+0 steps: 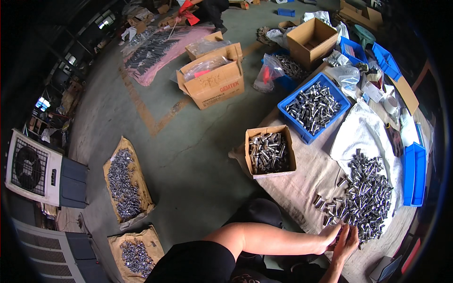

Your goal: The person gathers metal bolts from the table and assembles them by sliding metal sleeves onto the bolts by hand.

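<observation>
Left hand (329, 238) and right hand (348, 242) are brought together with fingers bent, at the near edge of the loose parts (370, 198). Whether a part is gripped between the fingers cannot be told, since the contact area is largely covered. The parts, short and metallic, are heaped partly on a white sheet (361, 125) and partly on a beige cloth (302, 193). Similar parts are contained in a small carton (271, 176), placed at the cloth's left edge, and in a blue bin (293, 125) beyond it. At the right, a blue tray (414, 177) is positioned beside the sheet. An open box (301, 49) is located behind the bin. On the floor at the left, small metal pieces (123, 184) are spread on brown liners (146, 198), near a fan unit (54, 174).
</observation>
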`<state>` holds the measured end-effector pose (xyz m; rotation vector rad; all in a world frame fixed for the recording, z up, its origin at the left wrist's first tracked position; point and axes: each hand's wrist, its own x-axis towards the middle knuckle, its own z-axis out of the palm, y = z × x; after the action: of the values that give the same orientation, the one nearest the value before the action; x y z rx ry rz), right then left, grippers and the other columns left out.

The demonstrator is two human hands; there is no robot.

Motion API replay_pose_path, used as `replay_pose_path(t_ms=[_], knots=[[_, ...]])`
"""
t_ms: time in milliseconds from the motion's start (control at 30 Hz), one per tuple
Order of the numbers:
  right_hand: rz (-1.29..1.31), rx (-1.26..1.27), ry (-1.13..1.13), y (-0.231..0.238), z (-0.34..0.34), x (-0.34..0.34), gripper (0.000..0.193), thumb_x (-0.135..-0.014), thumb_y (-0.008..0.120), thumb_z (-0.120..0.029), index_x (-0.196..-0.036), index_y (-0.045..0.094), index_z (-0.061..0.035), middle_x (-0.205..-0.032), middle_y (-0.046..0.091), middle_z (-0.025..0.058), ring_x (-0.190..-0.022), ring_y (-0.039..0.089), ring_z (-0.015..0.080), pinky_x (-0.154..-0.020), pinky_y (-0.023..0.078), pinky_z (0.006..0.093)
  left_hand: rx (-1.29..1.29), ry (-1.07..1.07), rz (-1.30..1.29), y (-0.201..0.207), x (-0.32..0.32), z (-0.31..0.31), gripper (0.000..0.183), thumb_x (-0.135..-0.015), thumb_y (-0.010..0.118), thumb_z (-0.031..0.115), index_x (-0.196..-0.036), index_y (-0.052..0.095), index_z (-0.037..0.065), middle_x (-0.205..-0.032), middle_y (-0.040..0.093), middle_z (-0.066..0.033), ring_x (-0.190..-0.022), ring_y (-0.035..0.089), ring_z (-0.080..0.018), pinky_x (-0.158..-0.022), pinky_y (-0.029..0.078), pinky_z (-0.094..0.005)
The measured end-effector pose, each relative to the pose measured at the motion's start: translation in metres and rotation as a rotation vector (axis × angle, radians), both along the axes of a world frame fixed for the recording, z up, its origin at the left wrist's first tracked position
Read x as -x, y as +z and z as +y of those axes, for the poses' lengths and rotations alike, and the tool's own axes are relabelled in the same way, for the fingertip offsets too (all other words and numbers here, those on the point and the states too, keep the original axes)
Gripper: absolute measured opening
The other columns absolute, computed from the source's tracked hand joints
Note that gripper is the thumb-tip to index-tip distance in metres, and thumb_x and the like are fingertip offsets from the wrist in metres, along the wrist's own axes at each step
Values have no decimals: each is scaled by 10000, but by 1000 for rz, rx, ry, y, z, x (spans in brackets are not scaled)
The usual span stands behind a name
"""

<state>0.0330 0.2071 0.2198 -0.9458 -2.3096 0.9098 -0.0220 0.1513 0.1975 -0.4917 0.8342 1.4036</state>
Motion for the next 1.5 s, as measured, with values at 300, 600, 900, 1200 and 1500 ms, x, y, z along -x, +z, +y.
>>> replay_pose_path(t_ms=[300,600,900,1200,1500], knots=[[35,-23,1,2,3,0,183,-834,517,-129,-718,520,13,-535,495,45,-492,397,67,-444,340,250,-28,-42,18,-4,1,0,338,-864,398,468,-849,471,139,-671,425,16,-600,418,-95,-537,426,-277],[36,-127,-13,2,3,2,197,-834,528,-156,-723,530,7,-526,499,67,-474,416,90,-444,352,262,-78,-26,-45,-4,1,0,333,-883,384,424,-941,499,118,-862,535,-11,-823,520,-128,-596,499,-307],[3,-81,-1,7,4,-1,171,-828,539,-146,-732,526,-5,-523,500,67,-470,427,102,-451,365,272,-41,-122,88,1,7,-4,325,-884,368,415,-1007,509,149,-850,548,-21,-753,547,-147,-571,494,-291],[-15,-101,32,0,8,-2,162,-813,547,-133,-724,524,0,-535,512,115,-448,466,159,-444,368,298,-50,-204,152,-7,19,-2,327,-865,376,422,-977,494,139,-781,520,-17,-639,513,-137,-477,436,-285],[-128,-72,33,6,12,-2,114,-813,536,-100,-774,537,8,-599,539,71,-513,450,100,-482,377,266,-11,-186,297,-2,20,2,315,-864,403,430,-908,508,137,-683,510,2,-520,489,-99,-398,356,-247]])
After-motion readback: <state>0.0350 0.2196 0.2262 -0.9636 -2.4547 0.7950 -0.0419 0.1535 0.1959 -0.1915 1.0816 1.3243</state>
